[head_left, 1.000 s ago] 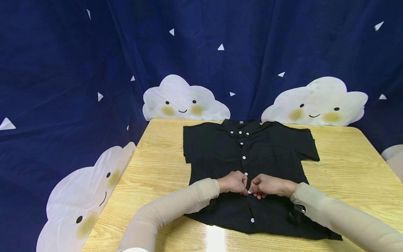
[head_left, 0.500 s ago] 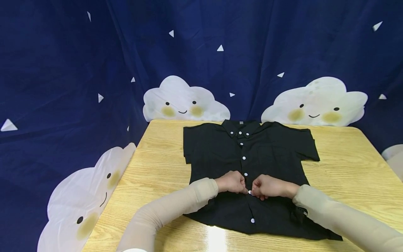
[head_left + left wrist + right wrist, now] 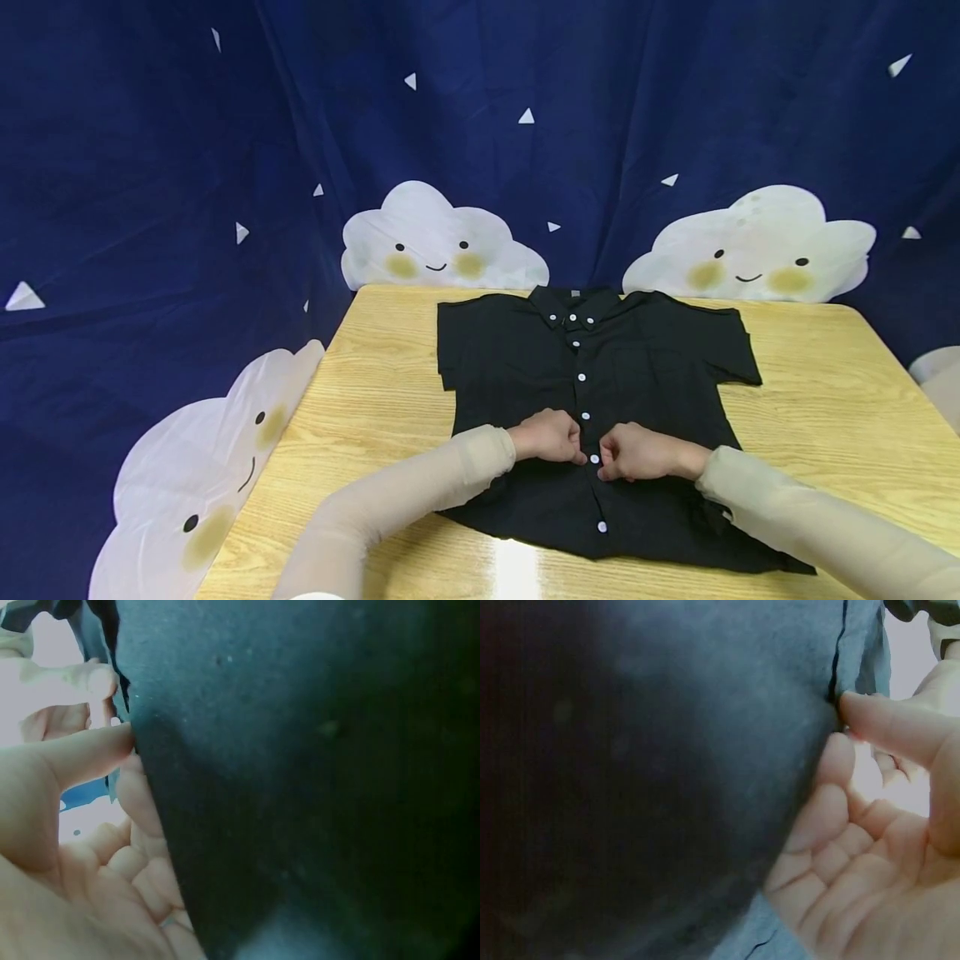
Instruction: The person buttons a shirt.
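Observation:
A black short-sleeved button-up shirt lies front side up, collar at the far side, with white buttons down its middle. My left hand pinches the cloth just left of a white button on the lower front. To the right of that button, my right hand pinches the shirt too. The button shows between the two hands. Close up in the left wrist view, thumb and fingers meet at the edge of the dark cloth. The right wrist view has the thumb and forefinger at the front opening.
The shirt lies on a light wooden table. One more white button sits below the hands, near the hem. Behind the table hangs a dark blue curtain with white clouds and triangles.
Both hands have drawn slightly apart, so the button between them now shows whole. The right fingers have come off the button's edge. The shirt has hardly moved.

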Action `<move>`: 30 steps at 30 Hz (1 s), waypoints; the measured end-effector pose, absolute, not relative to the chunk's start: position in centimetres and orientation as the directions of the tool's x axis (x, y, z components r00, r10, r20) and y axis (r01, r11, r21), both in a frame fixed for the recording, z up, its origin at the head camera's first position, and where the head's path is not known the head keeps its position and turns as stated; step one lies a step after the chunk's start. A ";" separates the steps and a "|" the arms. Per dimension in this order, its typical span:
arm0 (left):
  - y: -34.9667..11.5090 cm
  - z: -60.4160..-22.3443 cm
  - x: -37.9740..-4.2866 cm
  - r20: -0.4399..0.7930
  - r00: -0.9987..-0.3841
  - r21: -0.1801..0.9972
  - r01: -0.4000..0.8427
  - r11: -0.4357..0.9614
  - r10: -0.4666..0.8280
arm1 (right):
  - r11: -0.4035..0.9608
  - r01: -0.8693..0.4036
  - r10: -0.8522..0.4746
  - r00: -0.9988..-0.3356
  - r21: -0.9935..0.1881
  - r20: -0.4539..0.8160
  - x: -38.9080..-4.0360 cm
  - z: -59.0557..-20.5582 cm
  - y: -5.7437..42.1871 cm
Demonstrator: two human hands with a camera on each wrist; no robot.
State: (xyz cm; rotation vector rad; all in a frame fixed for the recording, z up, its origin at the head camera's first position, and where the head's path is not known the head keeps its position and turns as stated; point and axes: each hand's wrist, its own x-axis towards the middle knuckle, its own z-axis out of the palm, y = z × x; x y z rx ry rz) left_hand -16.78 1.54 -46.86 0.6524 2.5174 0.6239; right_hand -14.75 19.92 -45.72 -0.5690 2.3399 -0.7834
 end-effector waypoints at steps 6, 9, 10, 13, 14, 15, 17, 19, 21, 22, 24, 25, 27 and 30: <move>0.9 -46.5 -16.4 -0.270 -0.714 0.568 0.423 0.706 0.646 | 0.748 -0.199 -0.570 -0.682 -0.633 -0.459 -13.6 -45.3 19.9; 0.7 -46.4 -16.1 -0.259 -0.673 0.557 0.482 0.677 0.693 | 0.751 -0.187 -0.571 -0.664 -0.633 -0.482 -13.1 -45.2 19.7; 0.6 -46.4 -16.0 -0.258 -0.656 0.553 0.501 0.665 0.709 | 0.753 -0.184 -0.572 -0.659 -0.632 -0.489 -13.0 -45.2 19.7; 0.6 -46.3 -15.4 -0.259 -0.615 0.536 0.550 0.641 0.744 | 0.761 -0.189 -0.571 -0.649 -0.620 -0.503 -12.7 -45.0 19.5; 0.6 -46.2 -15.2 -0.267 -0.604 0.535 0.556 0.637 0.751 | 0.766 -0.192 -0.569 -0.646 -0.613 -0.508 -12.6 -45.0 19.4; 0.6 -46.1 -15.0 -0.275 -0.593 0.533 0.561 0.633 0.757 | 0.770 -0.196 -0.568 -0.642 -0.607 -0.514 -12.5 -45.0 19.3; 0.7 -46.1 -14.6 -0.302 -0.575 0.544 0.551 0.633 0.760 | 0.778 -0.203 -0.566 -0.635 -0.594 -0.525 -12.2 -45.0 19.2; 0.8 -46.1 -14.3 -0.329 -0.561 0.565 0.527 0.635 0.759 | 0.781 -0.203 -0.566 -0.629 -0.590 -0.533 -12.0 -45.1 19.0; 0.8 -46.1 -14.1 -0.348 -0.552 0.586 0.502 0.636 0.757 | 0.778 -0.198 -0.570 -0.622 -0.596 -0.537 -11.7 -45.2 18.9; 0.9 -46.1 -14.0 -0.354 -0.548 0.599 0.489 0.634 0.758 | 0.775 -0.199 -0.573 -0.620 -0.600 -0.535 -11.6 -45.2 18.8; 0.9 -46.2 -13.9 -0.357 -0.544 0.627 0.464 0.626 0.760 | 0.769 -0.197 -0.579 -0.619 -0.608 -0.531 -11.4 -45.2 18.7; 0.9 -46.2 -13.9 -0.359 -0.540 0.637 0.455 0.622 0.762 | 0.768 -0.196 -0.580 -0.618 -0.610 -0.531 -11.3 -45.3 18.6; 1.0 -46.3 -13.8 -0.365 -0.531 0.657 0.435 0.616 0.765 | 0.767 -0.196 -0.581 -0.617 -0.611 -0.531 -11.2 -45.3 18.5; 1.0 -46.5 -13.7 -0.369 -0.524 0.671 0.421 0.610 0.768 | 0.774 -0.191 -0.572 -0.620 -0.604 -0.537 -11.0 -45.4 18.5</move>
